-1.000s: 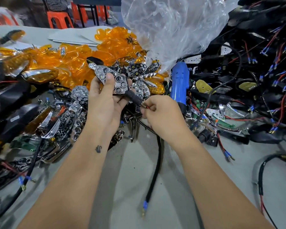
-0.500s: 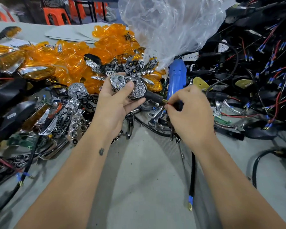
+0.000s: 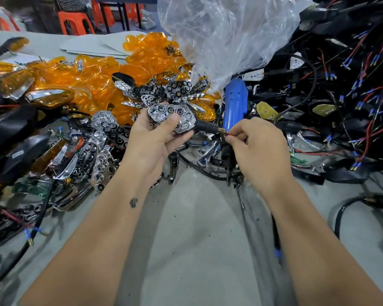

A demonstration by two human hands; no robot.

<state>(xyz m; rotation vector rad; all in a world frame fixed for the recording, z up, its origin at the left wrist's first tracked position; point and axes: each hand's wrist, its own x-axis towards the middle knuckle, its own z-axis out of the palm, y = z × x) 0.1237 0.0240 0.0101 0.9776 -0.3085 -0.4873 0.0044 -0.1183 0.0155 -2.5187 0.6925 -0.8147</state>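
We grip the chrome reflector (image 3: 173,117) in our left hand (image 3: 155,140) above the desk (image 3: 197,217), fingers curled round it, while our right hand (image 3: 259,149) pinches the red wire (image 3: 230,134) leaving its black stem (image 3: 205,127). The wire looks threaded through; an orange lens (image 3: 93,80) seems yet to go on.

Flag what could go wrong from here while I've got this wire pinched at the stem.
1. The red wire runs straight from the brass threaded end into the right hand; a hard pull could chafe or snap it at that edge.
2. The left hand grips the chrome reflector with the thumb across its face; it might twist loose.
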